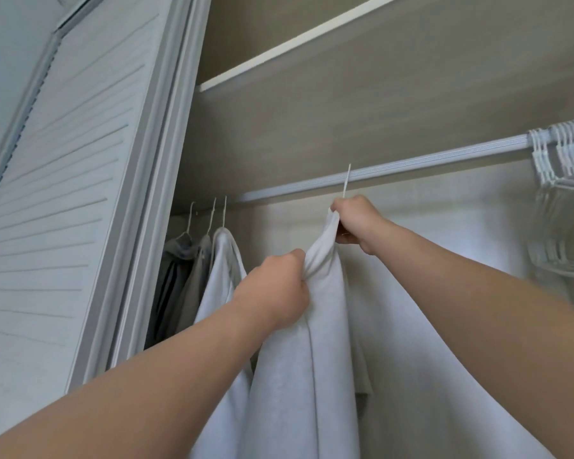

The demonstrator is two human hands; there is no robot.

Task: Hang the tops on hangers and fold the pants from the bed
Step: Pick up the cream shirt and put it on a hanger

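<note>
Grip on white top [312,342] just below closet rod [428,164]

The right hand [355,223] is closed in a fist round the bunched neck of the white top, directly under the closet rod. A thin white hanger hook [346,180] rises out of the fist and crosses in front of the rod; whether it rests on the rod cannot be told. The left hand [279,286] is lower and nearer the rod's left end, its fingers curled tight into a fold of the same top at the shoulder. From both hands the cloth falls straight down, away from the rod and out of the bottom of the view.

At the rod's left end three garments hang on thin hooks: a second white top [224,260] nearest the hands, partly behind the left arm, then two grey tops [196,270]. At the rod's right end sits a tight bunch of empty white hangers [564,154]. Left of the rod stands a louvred door [63,193], and above the rod runs a white-edged shelf [295,44].
</note>
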